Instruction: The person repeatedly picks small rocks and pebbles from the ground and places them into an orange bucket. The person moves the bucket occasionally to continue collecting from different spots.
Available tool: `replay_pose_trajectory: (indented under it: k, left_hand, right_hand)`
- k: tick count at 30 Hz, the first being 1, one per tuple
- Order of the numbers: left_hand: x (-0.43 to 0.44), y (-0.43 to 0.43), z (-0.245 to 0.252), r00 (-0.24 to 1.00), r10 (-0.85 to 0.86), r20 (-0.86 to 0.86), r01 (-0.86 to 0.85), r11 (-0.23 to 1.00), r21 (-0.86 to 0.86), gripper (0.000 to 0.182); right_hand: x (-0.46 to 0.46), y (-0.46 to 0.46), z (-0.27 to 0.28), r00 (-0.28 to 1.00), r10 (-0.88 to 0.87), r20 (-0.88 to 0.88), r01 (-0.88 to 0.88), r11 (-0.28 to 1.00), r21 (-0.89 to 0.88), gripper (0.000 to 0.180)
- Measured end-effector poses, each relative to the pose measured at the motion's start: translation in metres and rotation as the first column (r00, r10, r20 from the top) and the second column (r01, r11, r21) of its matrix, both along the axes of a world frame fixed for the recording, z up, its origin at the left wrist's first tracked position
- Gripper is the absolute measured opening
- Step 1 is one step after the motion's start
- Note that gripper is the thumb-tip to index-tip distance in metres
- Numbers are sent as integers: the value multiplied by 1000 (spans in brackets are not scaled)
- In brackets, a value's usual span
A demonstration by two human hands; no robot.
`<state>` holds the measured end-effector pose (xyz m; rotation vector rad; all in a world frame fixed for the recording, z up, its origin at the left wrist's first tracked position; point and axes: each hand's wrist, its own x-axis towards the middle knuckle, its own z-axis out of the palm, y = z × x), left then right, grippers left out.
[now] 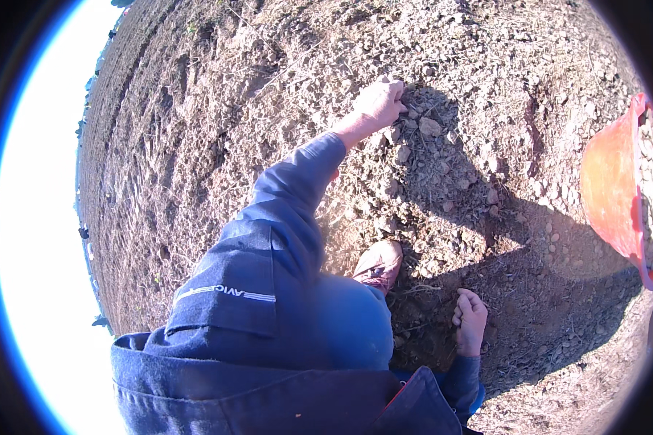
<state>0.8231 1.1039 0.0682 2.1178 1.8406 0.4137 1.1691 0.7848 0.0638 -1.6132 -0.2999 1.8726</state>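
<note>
My left hand (381,103) reaches out over dry, clumpy soil, its fingers bent and close to the ground beside a shaded patch of clods. Whether anything sits between those fingers is not clear. Lower in the view, my right hand (470,318) is above dark, shaded soil, with its fingers curled towards the thumb; no held thing can be made out. A brown shoe (380,263) and a knee in blue trousers (359,321) show between the two arms. Both sleeves are dark blue.
An orange-red bucket (609,179) stands at the right edge, holding many small pale pieces (650,163). Similar small pieces lie on the soil near it. Clods (430,126), dry stalks and plant litter cover the ground. Furrowed field stretches to the horizon at the left.
</note>
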Motion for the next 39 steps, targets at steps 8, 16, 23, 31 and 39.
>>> replay_pose_trajectory:
  k: [8, 16, 23, 31, 39]
  left_hand:
    - [-92, 14, -14, 205, 487, 849, -686, 690, -231, 25]
    - [-142, 35, -50, 948, 252, 195, -253, 967, -21, 29]
    - [-119, 43, -29, 783, 257, 567, -423, 888, 181, 13]
    - [-50, 31, 3, -154, 541, 827, 664, 676, -319, 17]
    - [93, -64, 15, 420, 271, 866, 816, 306, -491, 35]
  right_hand:
    - [10, 0, 27, 991, -41, 125, 48, 997, -55, 18]
    - [95, -37, 63, 918, 46, 394, -132, 972, 193, 25]
    - [103, -85, 46, 453, 430, 781, -707, 707, 21, 11]
    - [85, -100, 30, -255, 443, 859, -767, 448, -459, 13]
    - [49, -46, -2, 110, 215, 970, -904, 426, 8, 32]
